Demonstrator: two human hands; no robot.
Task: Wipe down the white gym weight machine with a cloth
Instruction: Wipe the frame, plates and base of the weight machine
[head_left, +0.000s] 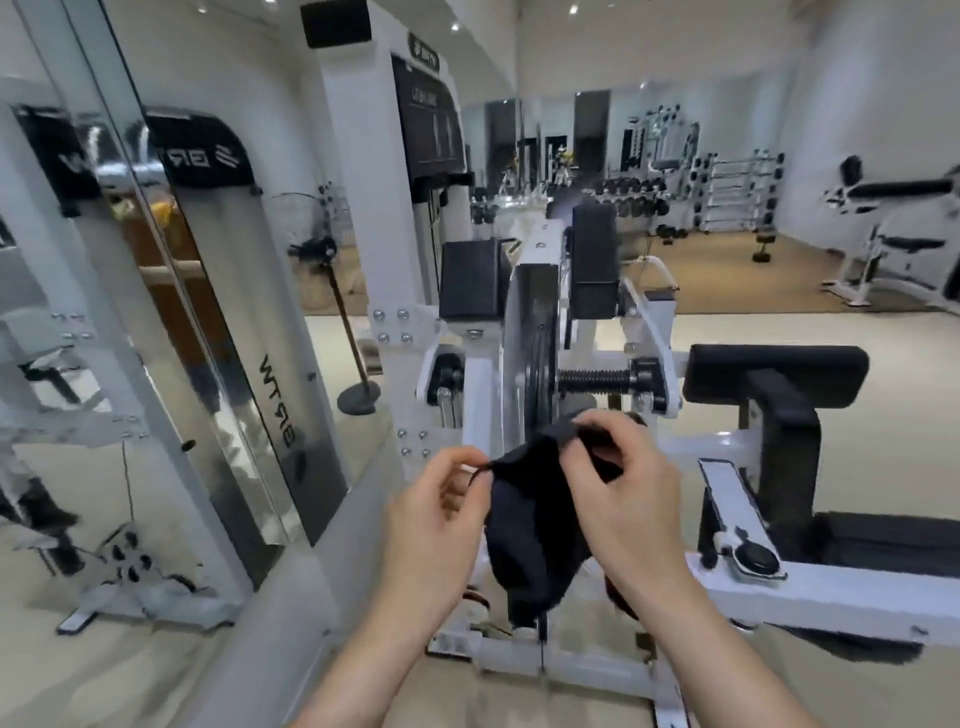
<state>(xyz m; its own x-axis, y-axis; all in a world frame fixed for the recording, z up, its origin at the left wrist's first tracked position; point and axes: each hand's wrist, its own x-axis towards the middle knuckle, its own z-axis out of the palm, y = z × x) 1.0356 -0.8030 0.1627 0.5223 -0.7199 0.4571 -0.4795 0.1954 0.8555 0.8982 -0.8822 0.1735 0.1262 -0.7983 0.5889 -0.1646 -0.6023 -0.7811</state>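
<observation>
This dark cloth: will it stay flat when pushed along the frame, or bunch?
Probably floppy: the cloth hangs limp below where the left hand and right hand pinch its top edge. Likely light, since fingertip pinches carry it. It may bunch when pushed, so fold it first.

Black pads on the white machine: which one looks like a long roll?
The long black pad just above the right hand. It is a rounded roll lying sideways; the left boxy pad and right boxy pad are upright blocks.
</observation>
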